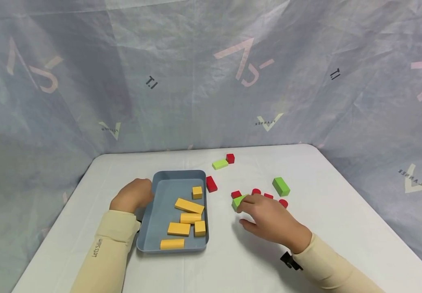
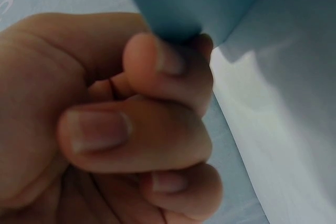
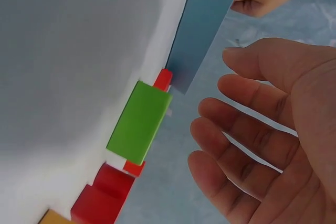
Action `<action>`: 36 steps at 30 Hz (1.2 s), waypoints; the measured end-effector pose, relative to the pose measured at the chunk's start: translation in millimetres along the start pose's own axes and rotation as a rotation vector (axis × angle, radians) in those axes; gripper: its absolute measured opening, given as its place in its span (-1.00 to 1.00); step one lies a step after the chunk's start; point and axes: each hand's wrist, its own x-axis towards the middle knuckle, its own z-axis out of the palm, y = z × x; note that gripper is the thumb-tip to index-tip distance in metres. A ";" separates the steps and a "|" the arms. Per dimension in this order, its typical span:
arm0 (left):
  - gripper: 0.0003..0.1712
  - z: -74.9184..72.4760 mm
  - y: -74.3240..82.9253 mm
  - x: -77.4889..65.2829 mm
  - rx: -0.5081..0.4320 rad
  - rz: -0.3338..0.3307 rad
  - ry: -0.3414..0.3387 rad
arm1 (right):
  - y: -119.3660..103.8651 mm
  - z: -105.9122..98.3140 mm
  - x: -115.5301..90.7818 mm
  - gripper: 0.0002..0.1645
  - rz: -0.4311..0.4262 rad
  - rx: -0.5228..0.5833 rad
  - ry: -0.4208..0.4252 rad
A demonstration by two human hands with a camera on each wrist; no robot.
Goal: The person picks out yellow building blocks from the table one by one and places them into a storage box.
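Note:
A blue-grey tray (image 1: 174,176) stands on the left part of the table with several yellow blocks in it, among them a long yellow block (image 1: 189,206) and a yellow cylinder (image 1: 172,244). My left hand (image 1: 134,196) grips the tray's left wall; in the left wrist view its curled fingers (image 2: 152,135) pinch that edge. To the right of the tray, my right hand (image 1: 269,217) hovers with relaxed, slightly bent fingers beside a green block (image 3: 139,123). A gap shows between hand and block in the right wrist view. Its palm holds nothing.
Around the right hand lie several red pieces, including a red cylinder (image 1: 283,203), partly hidden by it. Another green block (image 1: 281,186) lies farther right. A red block (image 1: 211,184) sits by the tray's right wall; a light green block (image 1: 220,164) and red cube (image 1: 230,158) lie behind.

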 end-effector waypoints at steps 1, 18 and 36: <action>-0.80 0.0 -0.4 0.0 0.001 0.000 0.000 | 0.9 0.3 -1.1 -0.72 0.000 0.000 0.004; -0.79 2.2 -1.3 1.7 -0.012 -0.004 0.005 | 7.8 5.3 -17.6 -0.74 0.055 -0.024 -0.016; -0.80 1.6 -1.3 2.1 -0.018 -0.004 0.001 | 18.7 4.3 -26.7 -0.74 0.065 -0.036 0.052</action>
